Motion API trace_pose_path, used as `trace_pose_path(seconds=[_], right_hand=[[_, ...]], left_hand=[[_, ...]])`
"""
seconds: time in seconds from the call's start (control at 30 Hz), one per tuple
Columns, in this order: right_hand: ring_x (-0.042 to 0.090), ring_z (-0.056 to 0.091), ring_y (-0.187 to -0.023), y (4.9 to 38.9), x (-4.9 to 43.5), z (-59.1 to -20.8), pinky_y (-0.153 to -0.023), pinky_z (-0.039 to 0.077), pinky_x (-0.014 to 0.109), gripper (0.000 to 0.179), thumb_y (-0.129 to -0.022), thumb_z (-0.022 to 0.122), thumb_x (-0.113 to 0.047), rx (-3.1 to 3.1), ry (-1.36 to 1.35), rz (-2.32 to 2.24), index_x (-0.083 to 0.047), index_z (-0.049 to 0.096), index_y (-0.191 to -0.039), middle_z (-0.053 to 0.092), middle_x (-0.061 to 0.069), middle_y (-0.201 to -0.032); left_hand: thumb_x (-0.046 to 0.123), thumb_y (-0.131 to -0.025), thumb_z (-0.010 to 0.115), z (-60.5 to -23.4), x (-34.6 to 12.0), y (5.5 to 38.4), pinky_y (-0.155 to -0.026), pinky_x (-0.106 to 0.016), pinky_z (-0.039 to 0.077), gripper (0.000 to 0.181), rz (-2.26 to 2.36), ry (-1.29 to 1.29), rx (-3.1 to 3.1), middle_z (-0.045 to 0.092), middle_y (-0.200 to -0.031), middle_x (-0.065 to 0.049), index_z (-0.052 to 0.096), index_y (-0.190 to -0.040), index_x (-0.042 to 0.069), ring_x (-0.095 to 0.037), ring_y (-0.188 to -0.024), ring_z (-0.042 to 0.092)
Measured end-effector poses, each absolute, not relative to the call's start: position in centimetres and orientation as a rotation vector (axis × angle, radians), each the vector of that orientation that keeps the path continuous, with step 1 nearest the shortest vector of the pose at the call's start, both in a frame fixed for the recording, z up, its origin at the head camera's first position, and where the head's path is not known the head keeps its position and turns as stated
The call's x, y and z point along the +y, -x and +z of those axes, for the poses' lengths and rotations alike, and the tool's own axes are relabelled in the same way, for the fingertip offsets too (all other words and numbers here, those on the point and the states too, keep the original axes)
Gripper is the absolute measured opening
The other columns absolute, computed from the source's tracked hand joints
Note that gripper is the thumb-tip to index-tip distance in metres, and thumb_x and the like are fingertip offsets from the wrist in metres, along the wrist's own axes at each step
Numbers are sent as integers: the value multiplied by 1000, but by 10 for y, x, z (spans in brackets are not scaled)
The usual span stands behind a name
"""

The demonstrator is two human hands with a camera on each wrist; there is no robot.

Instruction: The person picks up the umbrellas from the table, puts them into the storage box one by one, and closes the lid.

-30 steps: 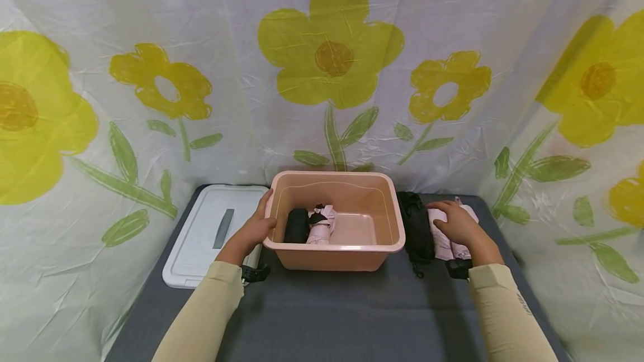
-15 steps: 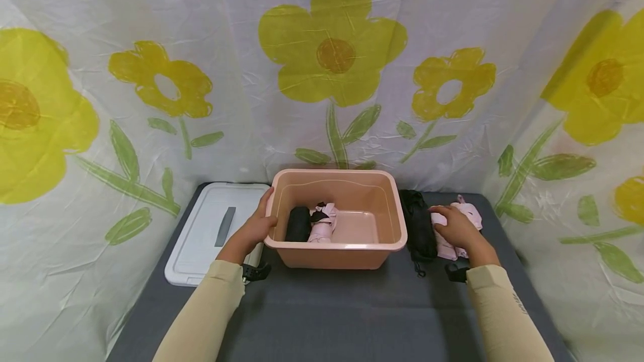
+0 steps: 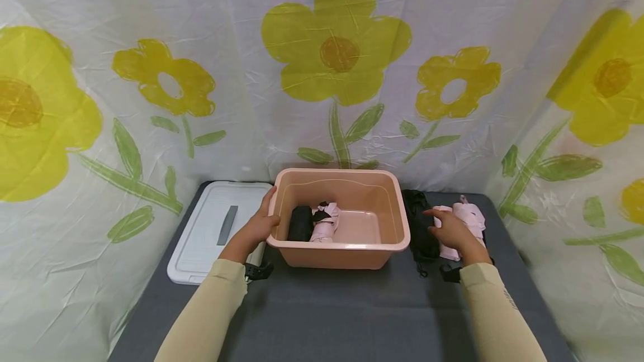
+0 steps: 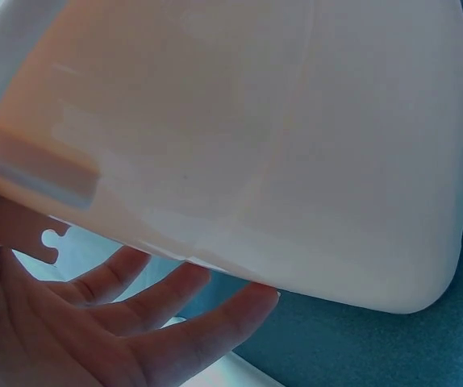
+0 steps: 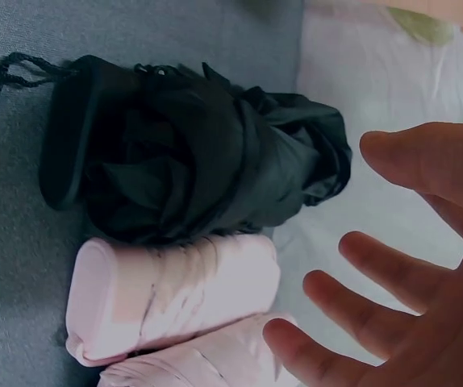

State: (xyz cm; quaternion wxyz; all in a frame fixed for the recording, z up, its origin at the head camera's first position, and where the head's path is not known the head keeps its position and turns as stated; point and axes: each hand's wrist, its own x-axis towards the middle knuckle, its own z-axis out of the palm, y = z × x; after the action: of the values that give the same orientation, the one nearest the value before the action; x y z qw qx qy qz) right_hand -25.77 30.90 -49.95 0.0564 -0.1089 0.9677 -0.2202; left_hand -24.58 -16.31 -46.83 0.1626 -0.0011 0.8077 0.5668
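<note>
My left hand holds the left rim of a peach plastic bin; in the left wrist view its fingers lie along the outer wall. Inside the bin, a rolled black bundle lies beside a folded pink umbrella with a black strap. To the bin's right is a loosely folded black umbrella with a wrist cord. Two folded pink umbrellas, one nearer and one farther, lie alongside it. Over these hovers my right hand, fingers spread, holding nothing, fingertips reaching toward the black umbrella.
A white lid with a grey handle lies left of the bin, partly under my left forearm. Everything rests on a dark grey tabletop. A flower-printed curtain closes in the back and sides.
My right hand has shifted left from above the pink umbrellas toward the black umbrella, uncovering more of the farther pink one. My left hand keeps its hold on the rim.
</note>
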Motion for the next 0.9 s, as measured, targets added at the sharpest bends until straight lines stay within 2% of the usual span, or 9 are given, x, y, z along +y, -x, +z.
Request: trace_pose_path(seconds=[0.43,0.5,0.57,0.67,0.77,0.8,0.9], right_hand=[[47,57,-110,269,301,-520,-94,42,61,51,-83,62,-8,2887,304,-720,4,53,-131,58,34,-121],[43,59,-102,269,299,-521,-92,44,59,51,-83,62,-8,2868,280,-718,3,52,-132,61,33,-116],[36,59,-89,270,297,-521,-86,47,55,51,-84,62,-9,2843,251,-711,3,51,-133,64,28,-101],[31,57,-83,271,293,-520,-82,48,52,52,-86,61,-10,2813,207,-686,3,49,-135,65,24,-96],[38,61,-91,271,291,-520,-84,48,55,52,-87,60,-12,2798,178,-658,2,49,-136,64,30,-107],[42,60,-99,272,291,-521,-88,47,57,52,-87,60,-12,2796,173,-650,2,49,-136,61,33,-115],[49,56,-111,274,290,-521,-92,44,60,51,-87,60,-13,2786,160,-634,2,49,-135,57,36,-123]], left_hand=[[0,-87,41,-469,-161,246,-98,-48,39,84,1620,-20,2306,9,-159,-23,-1,-157,22,-41,-131,34],[1,-87,41,-470,-161,247,-96,-46,40,84,1618,-23,2310,10,-159,-23,-1,-157,22,-41,-130,35],[1,-87,42,-471,-161,247,-94,-45,42,84,1617,-26,2315,11,-158,-24,0,-157,22,-41,-128,36],[1,-87,42,-477,-162,251,-92,-45,43,83,1620,-18,2326,14,-157,-24,1,-156,24,-42,-127,38],[1,-87,42,-475,-161,250,-92,-45,44,83,1622,-6,2332,15,-157,-25,2,-156,24,-43,-127,39],[1,-87,42,-475,-160,249,-92,-46,44,83,1621,-6,2333,15,-157,-25,2,-156,23,-43,-127,38],[1,-88,42,-465,-158,243,-93,-45,45,82,1609,-5,2331,14,-157,-25,1,-156,21,-43,-128,38]])
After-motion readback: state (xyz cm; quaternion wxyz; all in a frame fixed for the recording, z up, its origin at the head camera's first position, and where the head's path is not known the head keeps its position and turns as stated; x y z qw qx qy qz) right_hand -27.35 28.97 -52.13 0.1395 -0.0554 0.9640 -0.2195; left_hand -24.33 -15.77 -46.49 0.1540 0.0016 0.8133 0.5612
